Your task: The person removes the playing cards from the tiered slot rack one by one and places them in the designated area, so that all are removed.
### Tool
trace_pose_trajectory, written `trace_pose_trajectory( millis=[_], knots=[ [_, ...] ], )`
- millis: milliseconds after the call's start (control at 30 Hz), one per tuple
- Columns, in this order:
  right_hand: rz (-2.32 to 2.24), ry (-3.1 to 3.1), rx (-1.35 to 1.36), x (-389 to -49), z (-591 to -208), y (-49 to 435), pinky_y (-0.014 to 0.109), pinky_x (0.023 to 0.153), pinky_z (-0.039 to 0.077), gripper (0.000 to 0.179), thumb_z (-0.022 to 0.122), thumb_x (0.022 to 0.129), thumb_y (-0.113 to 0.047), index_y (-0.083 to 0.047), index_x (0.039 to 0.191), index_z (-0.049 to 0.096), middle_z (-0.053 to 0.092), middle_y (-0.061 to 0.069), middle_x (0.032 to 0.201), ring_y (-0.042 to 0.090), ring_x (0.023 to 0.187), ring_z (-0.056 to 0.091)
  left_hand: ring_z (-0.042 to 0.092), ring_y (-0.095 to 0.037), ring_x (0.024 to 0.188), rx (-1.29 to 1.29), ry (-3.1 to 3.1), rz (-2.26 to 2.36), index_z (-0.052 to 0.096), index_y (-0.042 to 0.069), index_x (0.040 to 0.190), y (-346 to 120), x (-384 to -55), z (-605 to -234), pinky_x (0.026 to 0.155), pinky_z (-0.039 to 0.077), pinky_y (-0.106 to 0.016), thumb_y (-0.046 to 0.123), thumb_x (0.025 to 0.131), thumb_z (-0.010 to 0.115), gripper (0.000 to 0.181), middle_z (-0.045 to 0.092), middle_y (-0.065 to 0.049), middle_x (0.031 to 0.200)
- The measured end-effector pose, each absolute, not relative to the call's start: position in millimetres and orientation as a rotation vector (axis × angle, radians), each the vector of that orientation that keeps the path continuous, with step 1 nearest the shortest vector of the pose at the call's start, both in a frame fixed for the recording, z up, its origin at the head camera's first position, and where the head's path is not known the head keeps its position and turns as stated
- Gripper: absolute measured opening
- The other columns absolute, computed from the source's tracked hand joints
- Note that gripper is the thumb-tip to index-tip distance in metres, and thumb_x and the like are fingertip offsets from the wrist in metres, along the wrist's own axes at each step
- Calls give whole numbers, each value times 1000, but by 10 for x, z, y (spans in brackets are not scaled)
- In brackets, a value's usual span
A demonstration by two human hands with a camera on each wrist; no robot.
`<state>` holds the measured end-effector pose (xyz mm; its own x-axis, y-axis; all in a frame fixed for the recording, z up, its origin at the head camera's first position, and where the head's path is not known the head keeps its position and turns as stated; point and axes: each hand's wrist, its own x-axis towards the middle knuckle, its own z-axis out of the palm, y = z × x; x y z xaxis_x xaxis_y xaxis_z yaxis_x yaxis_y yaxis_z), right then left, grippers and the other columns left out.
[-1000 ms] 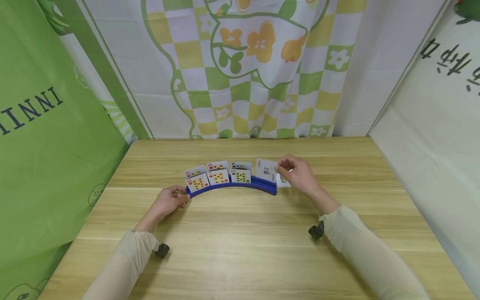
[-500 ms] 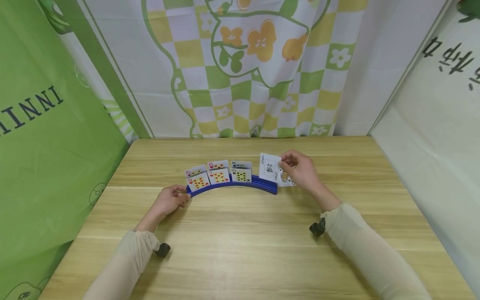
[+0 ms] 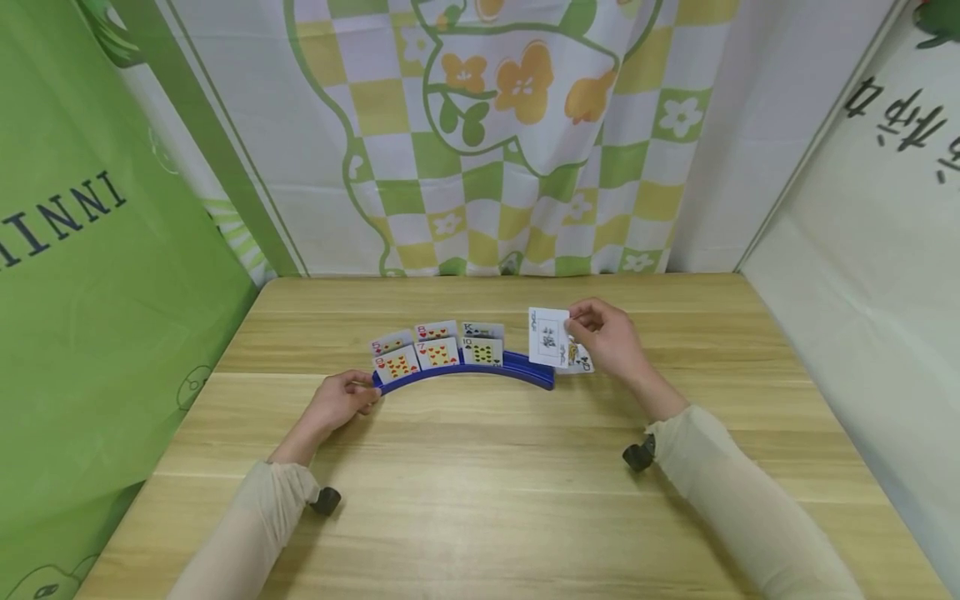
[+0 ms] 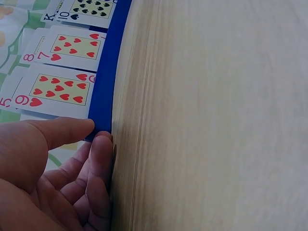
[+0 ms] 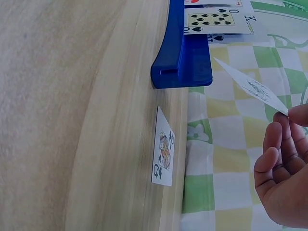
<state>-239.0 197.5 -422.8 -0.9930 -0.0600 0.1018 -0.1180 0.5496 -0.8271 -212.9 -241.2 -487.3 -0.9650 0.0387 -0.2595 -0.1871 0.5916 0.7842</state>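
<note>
right grip [image 3: 609, 340] pinches the pale card [image 3: 548, 337], jutting leftward from it, by one edge; a slack pinch could drop it near the queen [image 5: 163, 149] below. left grip [image 3: 341, 402] pinches the rack [image 3: 525, 367].

The right hand [image 3: 609, 337] has slid a little to the right and slightly farther from the person, taking the pinched joker card [image 3: 548, 337] along. From here, the card sits straighter now, its top edge nearly level where it sloped down a second ago, and its face shows fuller. The gap between it and the ten of spades [image 3: 482, 352] has widened, baring more of the blue card holder [image 3: 516, 364]. More of the queen's figure [image 3: 579, 358] shows beside the fingers, while the joker overlaps that card's left side. The right sleeve [image 3: 723, 487] has shifted slightly rightward too.
</note>
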Motion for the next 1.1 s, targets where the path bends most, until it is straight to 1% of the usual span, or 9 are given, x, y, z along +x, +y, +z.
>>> trace_pose_trajectory(
  millis=[133, 367, 567, 700, 933, 1100],
  knots=[
    [1433, -2701, 151, -2399, -4243, 1991, 29, 69, 49, 22, 62, 98, -24, -8, 112, 64, 70, 13, 98, 20, 83, 61, 67, -13, 71, -127, 2563, 1322, 56, -5, 127, -2414, -2127, -4875, 67, 51, -27, 17, 96, 66, 40, 73, -18, 99],
    [1442, -2702, 150, -2411, -4253, 2037, 27, 67, 49, 25, 59, 99, -26, -7, 114, 63, 72, 15, 99, 31, 87, 66, 67, -13, 71, -122, 2565, 1326, 57, -6, 126, -2418, -2129, -4879, 67, 51, -26, 17, 96, 65, 39, 73, -18, 99],
    [1468, -2695, 145, -2436, -4244, 2078, 26, 66, 50, 23, 59, 99, -21, -5, 115, 63, 71, 18, 99, 27, 83, 64, 67, -12, 70, -124, 2571, 1324, 57, -5, 126, -2414, -2136, -4880, 67, 51, -26, 17, 95, 66, 39, 73, -17, 98],
    [1469, -2708, 109, -2456, -4242, 2105, 26, 67, 49, 24, 59, 99, -21, -5, 116, 63, 71, 17, 100, 24, 82, 63, 67, -12, 70, -127, 2573, 1315, 58, -5, 126, -2415, -2139, -4883, 67, 51, -27, 19, 96, 66, 39, 74, -17, 98],
    [1472, -2710, 66, -2479, -4249, 2179, 26, 67, 48, 27, 58, 99, -22, -3, 118, 63, 70, 19, 102, 35, 89, 64, 67, -13, 71, -124, 2574, 1306, 57, -4, 126, -2419, -2142, -4885, 69, 50, -27, 20, 96, 66, 40, 74, -16, 98],
    [1459, -2710, 22, -2498, -4267, 2232, 25, 66, 48, 27, 58, 100, -22, -4, 118, 64, 70, 19, 102, 34, 88, 64, 67, -13, 72, -137, 2570, 1306, 58, -3, 126, -2415, -2146, -4887, 68, 50, -26, 20, 95, 66, 39, 74, -16, 99]
  ],
)
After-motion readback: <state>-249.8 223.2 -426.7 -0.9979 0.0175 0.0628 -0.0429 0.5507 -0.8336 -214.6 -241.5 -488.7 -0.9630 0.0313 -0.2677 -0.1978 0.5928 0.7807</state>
